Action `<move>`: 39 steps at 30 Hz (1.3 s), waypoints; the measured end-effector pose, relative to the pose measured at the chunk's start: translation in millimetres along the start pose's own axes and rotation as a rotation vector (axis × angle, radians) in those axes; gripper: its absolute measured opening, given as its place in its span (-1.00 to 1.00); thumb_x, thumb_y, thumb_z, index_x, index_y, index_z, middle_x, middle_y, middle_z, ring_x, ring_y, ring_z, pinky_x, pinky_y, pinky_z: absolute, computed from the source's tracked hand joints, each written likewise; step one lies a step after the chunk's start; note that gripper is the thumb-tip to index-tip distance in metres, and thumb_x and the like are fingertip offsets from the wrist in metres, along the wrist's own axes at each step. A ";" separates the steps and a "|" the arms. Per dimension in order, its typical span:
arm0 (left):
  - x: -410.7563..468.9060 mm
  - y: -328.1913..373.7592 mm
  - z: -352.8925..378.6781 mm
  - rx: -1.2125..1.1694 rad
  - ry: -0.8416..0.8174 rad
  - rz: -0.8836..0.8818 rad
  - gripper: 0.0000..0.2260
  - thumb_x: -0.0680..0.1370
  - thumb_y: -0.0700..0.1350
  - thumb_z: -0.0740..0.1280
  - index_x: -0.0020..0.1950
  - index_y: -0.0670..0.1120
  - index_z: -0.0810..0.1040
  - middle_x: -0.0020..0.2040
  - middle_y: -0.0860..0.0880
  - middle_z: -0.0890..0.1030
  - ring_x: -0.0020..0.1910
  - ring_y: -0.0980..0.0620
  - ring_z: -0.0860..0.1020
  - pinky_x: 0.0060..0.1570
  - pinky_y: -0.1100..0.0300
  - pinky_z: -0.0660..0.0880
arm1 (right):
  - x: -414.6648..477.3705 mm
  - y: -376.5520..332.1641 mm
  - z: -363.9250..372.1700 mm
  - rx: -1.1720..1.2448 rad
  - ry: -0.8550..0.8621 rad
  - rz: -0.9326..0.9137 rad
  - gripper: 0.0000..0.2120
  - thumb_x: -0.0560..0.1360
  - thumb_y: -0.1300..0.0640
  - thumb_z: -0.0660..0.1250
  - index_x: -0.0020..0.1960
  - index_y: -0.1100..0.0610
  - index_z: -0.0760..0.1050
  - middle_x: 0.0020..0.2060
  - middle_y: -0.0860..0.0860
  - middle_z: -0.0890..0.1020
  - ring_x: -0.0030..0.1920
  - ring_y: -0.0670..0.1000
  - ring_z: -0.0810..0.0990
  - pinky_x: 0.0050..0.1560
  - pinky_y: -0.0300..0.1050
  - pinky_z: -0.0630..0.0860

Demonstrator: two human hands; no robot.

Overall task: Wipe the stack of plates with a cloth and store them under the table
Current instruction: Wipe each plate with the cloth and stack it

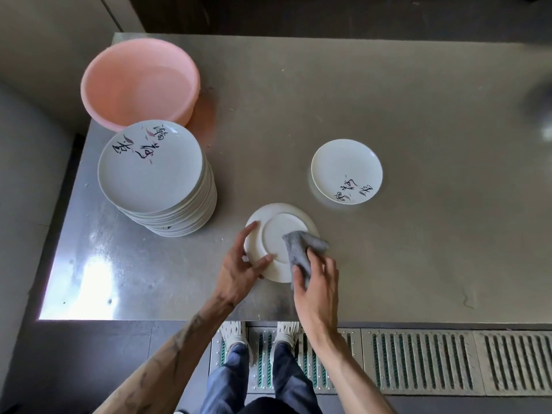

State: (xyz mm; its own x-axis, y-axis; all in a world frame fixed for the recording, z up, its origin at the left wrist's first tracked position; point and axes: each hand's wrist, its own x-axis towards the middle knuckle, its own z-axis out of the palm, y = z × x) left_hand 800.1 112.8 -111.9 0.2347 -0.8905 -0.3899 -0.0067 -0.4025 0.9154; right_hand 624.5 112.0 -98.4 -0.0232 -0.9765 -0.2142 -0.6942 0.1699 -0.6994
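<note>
A tall stack of white plates (155, 177) with black brush writing stands at the table's left. One white plate (276, 231) is held upside down above the table near the front edge. My left hand (242, 264) grips its left rim, fingers on the underside. My right hand (316, 282) holds a grey cloth (298, 249) pressed against the plate's right side. A small pile of wiped plates (346, 171) lies face up to the right.
A pink plastic basin (140, 82) sits behind the tall stack at the back left. The steel table (418, 234) stretches right. Below its front edge are a floor drain grate (433, 360) and my feet.
</note>
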 end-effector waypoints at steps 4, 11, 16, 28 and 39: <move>1.3 -4.7 -9.7 -0.023 -0.072 -0.045 -0.28 0.45 -0.28 0.57 0.46 0.24 0.41 0.19 -0.22 0.56 -0.21 -0.01 0.64 -0.36 0.03 0.62 | 24.6 9.3 -14.1 0.011 -0.061 -0.030 -0.54 0.62 0.10 0.36 0.50 0.08 0.42 0.31 0.03 0.45 0.32 0.03 0.44 0.37 -0.07 0.43; -4.6 -7.6 5.6 0.008 -0.100 -0.061 -0.10 0.39 -0.29 0.62 0.53 0.34 0.31 0.34 0.01 0.51 -0.02 -0.01 0.65 -0.29 -0.19 0.67 | -7.6 6.6 -1.5 0.006 -0.028 -0.047 -0.56 0.59 0.07 0.40 0.45 0.03 0.46 0.28 -0.08 0.39 0.26 -0.09 0.40 0.32 -0.22 0.40; -8.4 -9.5 1.2 0.013 -0.070 -0.068 -0.31 0.46 0.03 0.56 0.50 0.35 0.35 0.01 -0.05 0.65 -0.33 -0.04 0.61 -0.34 -0.09 0.66 | 18.8 15.2 -16.3 -0.064 -0.031 -0.087 -0.60 0.62 0.12 0.36 0.44 0.08 0.49 0.29 0.03 0.47 0.28 0.02 0.46 0.31 -0.30 0.30; -12.7 1.7 14.9 0.031 -0.056 -0.014 -0.50 0.55 0.05 0.43 0.46 0.24 0.40 -0.04 -0.10 0.67 -0.35 -0.05 0.61 -0.41 0.00 0.61 | 18.4 19.4 -20.0 0.000 0.059 -0.005 -0.65 0.60 0.18 0.37 0.38 0.12 0.54 0.27 0.06 0.55 0.24 0.09 0.50 0.31 -0.03 0.46; -28.5 -9.5 27.2 -0.049 0.069 -0.025 -0.50 0.56 -0.09 0.49 0.44 0.13 0.40 0.07 0.06 0.65 -0.14 -0.12 0.73 -0.33 -0.10 0.67 | -6.5 12.9 -5.9 0.027 0.049 -0.014 -0.60 0.60 0.17 0.38 0.44 0.10 0.49 0.38 0.01 0.52 0.32 0.05 0.46 0.37 -0.13 0.39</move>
State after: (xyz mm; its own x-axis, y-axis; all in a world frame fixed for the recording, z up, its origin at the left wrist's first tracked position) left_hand 767.1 136.2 -112.2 0.3004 -0.8629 -0.4064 0.0473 -0.4121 0.9099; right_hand 611.4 119.8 -102.0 -0.0490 -0.9841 -0.1709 -0.6747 0.1588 -0.7208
